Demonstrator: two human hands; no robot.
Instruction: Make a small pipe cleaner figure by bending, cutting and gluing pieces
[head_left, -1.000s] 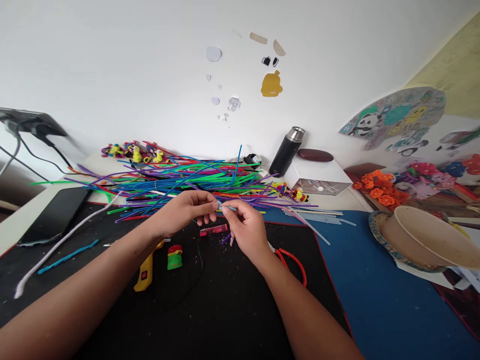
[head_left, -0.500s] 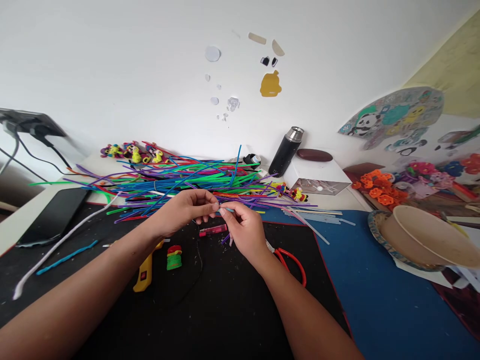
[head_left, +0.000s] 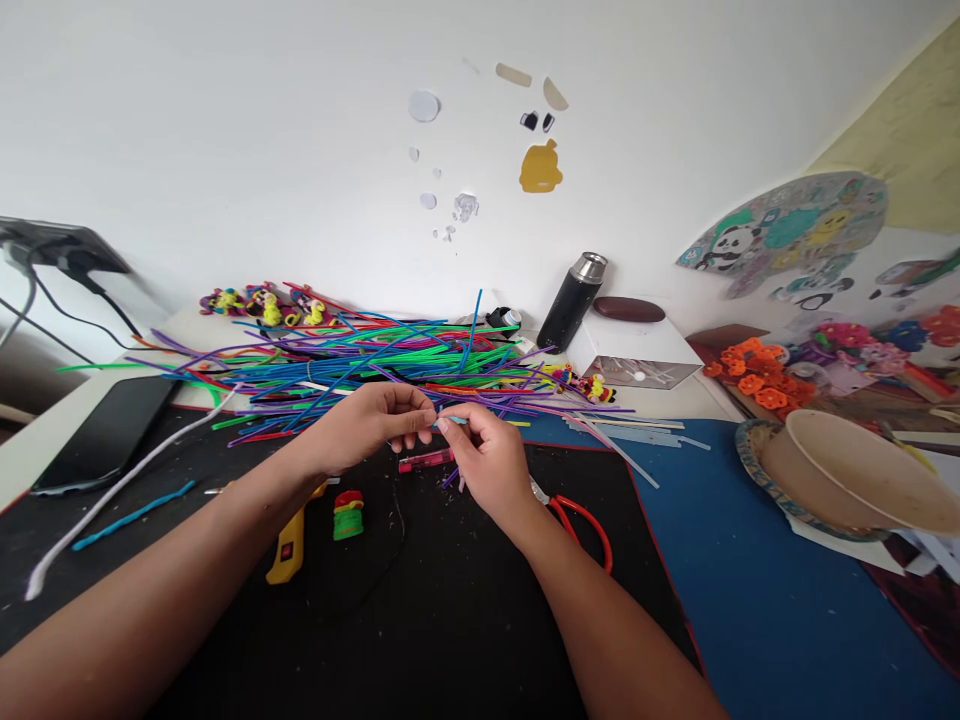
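Note:
Fingertips of my left hand (head_left: 379,425) and my right hand (head_left: 489,450) meet over the black mat, both closed in a pinch. Between them is a short light-blue piece of pipe cleaner (head_left: 453,420), mostly covered by the fingers. Just below the hands lies a pink, partly see-through stick-like item (head_left: 424,461). A small coiled figure (head_left: 348,515) in red, yellow and green stands on the mat under my left wrist. The yellow hot glue gun (head_left: 289,550) is partly hidden by my left forearm. Red-handled scissors (head_left: 592,525) lie beside my right wrist.
A heap of coloured pipe cleaners (head_left: 360,365) spreads behind the hands. On the left are a phone (head_left: 112,430), a white pipe cleaner (head_left: 120,500) and a twisted blue one (head_left: 135,515). A black flask (head_left: 566,310), white box (head_left: 637,350) and bowl (head_left: 862,480) stand right.
Both hands stay nearly in place at the light-blue piece. The left fingers have shifted very slightly; nothing else has visibly moved.

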